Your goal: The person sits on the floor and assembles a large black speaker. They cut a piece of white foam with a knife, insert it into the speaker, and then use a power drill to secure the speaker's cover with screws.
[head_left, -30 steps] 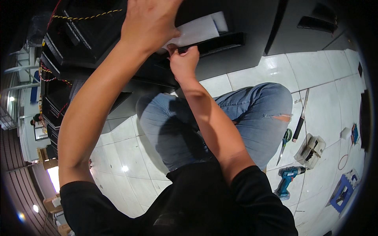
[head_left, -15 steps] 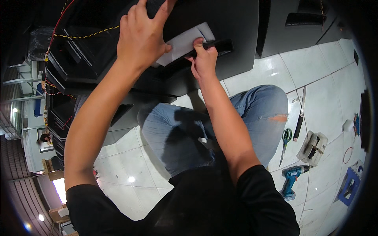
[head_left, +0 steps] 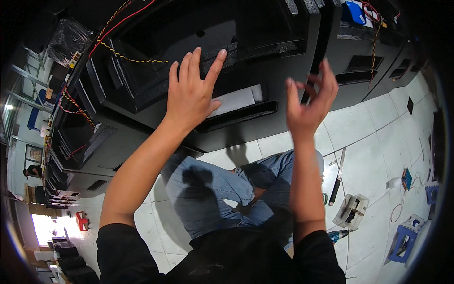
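Note:
A large black cabinet (head_left: 235,137) stands in front of my knees, with a slot-like recess in its face. In that recess lies a flat white block (head_left: 234,100), which looks like foam, above a dark lip (head_left: 241,118). My left hand (head_left: 191,97) is open, fingers spread over the cabinet front, its thumb by the white block's left end. Raised to the right of the recess, my right hand (head_left: 309,106) is apart from the block, fingers spread and slightly blurred, with nothing visible in it.
More black cabinets (head_left: 350,87) line both sides. Red and yellow-black wires (head_left: 135,60) hang at the upper left. To my right on the tiles are a long-bladed knife (head_left: 336,187), a clear box (head_left: 351,211), a partly hidden drill (head_left: 338,235) and a blue stool (head_left: 403,243).
My right hand has let go of the recess edge and moved up and to the right. My left hand now spreads lower on the cabinet. The whole view has shifted.

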### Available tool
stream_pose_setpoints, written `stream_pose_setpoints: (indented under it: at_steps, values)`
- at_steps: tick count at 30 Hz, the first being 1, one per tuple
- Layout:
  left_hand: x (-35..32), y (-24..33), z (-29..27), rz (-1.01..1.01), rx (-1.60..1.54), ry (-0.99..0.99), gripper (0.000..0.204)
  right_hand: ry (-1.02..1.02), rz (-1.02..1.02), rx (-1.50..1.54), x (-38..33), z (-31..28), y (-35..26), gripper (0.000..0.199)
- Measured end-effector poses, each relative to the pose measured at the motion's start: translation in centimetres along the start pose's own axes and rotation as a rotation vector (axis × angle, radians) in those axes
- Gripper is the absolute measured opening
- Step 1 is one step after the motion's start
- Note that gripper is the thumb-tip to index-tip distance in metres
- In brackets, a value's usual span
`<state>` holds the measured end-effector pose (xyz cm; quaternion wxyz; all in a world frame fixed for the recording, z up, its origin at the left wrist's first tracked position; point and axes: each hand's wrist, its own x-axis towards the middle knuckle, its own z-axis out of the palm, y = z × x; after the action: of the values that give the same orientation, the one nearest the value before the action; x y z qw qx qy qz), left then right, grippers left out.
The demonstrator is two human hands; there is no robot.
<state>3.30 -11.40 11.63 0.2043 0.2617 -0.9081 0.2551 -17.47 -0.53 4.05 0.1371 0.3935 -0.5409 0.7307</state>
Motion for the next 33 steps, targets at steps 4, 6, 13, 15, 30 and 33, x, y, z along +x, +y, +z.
stream_pose_setpoints:
  at_steps: [4, 6, 13, 15, 30, 33]
  values:
    - [0.5, 0.0, 0.1, -0.005, -0.007, -0.006, 0.128, -0.215, -0.068, 0.023, 6.2, 1.1, -0.4, 0.04]
    - [0.6, 0.0, 0.1, -0.002, -0.012, -0.001, 0.127, -0.276, -0.148, 0.033, 7.4, 1.7, -0.1, 0.032]
    - [0.3, -0.2, 0.4, -0.001, -0.023, 0.005, 0.126, 0.031, -0.174, 0.621, 6.9, -1.9, -0.2, 0.034]
    - [0.2, -0.4, 0.3, 0.008, -0.002, -0.011, 0.127, 0.077, 0.023, 0.891, 4.4, -4.8, -0.4, 0.033]
    - [1.6, 0.2, -0.3, 0.038, 0.071, -0.038, 0.117, 0.013, 1.137, 1.207, -15.1, 7.2, 5.5, 0.024]
    - [1.6, 0.5, -0.4, 0.046, 0.089, -0.041, 0.116, 0.027, 1.153, 1.223, -15.3, 7.2, 5.4, 0.024]
